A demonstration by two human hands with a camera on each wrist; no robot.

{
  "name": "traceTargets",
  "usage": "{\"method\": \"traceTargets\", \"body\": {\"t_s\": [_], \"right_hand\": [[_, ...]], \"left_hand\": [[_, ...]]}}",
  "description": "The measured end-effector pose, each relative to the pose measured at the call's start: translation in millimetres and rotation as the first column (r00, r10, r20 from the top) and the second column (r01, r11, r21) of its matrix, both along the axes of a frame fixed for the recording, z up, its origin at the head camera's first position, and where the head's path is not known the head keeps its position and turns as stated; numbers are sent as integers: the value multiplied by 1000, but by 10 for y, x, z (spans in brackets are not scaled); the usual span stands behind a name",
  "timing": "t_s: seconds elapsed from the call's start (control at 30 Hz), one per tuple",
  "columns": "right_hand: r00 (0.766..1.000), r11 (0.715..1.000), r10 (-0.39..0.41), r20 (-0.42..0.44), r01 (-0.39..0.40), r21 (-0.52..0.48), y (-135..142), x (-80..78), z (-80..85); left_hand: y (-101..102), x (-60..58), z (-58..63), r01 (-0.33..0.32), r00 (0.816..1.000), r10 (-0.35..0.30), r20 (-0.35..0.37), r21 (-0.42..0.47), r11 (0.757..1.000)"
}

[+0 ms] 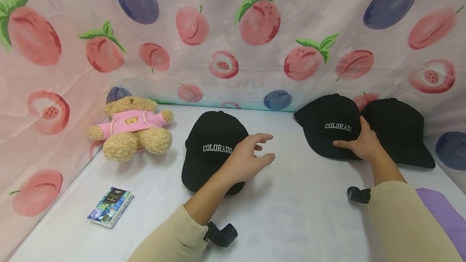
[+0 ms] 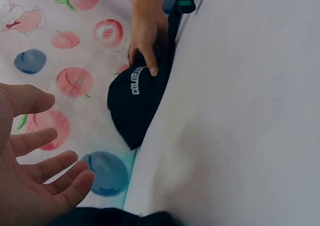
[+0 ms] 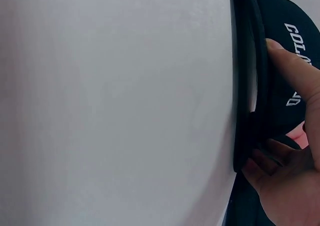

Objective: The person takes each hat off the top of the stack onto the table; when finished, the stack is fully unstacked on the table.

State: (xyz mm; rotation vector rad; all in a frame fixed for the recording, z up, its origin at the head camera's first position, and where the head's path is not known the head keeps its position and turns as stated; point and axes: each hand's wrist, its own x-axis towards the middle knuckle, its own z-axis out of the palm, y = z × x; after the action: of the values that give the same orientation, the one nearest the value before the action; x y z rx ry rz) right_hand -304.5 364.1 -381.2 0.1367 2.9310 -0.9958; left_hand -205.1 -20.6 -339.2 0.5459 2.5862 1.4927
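Note:
My right hand (image 1: 364,142) grips the side of a black baseball cap (image 1: 329,110) lettered COLORADO at the back right. The thumb lies across the cap's front and the fingers reach round its edge, as the right wrist view shows. In the head view my left hand (image 1: 247,157) overlaps the right side of a second black COLORADO cap (image 1: 214,126), standing mid-table. Its fingers are loosely bent and apart, with nothing between them. Touching or just behind the gripped cap is a third black cap (image 1: 395,128); no lettering shows on it.
A teddy bear (image 1: 132,124) in a pink hoodie leans at the back left. Nearer, a small colourful tissue pack (image 1: 111,207) lies flat. Something purple (image 1: 440,209) sits beside the right sleeve. A fruit-printed curtain (image 1: 225,23) closes off the back and left side.

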Motion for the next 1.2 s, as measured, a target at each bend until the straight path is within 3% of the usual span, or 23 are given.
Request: {"method": "traceTargets", "body": {"t_s": [0.47, 0.8, 1.2], "right_hand": [[1000, 1000, -19, -10, 19, -5, -32, 28, 13], [999, 999, -46, -3, 46, -18, -67, 62, -10], [996, 996, -92, -18, 92, -15, -81, 98, -30]], "left_hand": [[-397, 63, 59, -93, 993, 99, -67, 92, 991], [-664, 38, 171, -194, 966, 216, -140, 156, 969], [-922, -44, 275, -297, 934, 330, -140, 215, 930]]}}
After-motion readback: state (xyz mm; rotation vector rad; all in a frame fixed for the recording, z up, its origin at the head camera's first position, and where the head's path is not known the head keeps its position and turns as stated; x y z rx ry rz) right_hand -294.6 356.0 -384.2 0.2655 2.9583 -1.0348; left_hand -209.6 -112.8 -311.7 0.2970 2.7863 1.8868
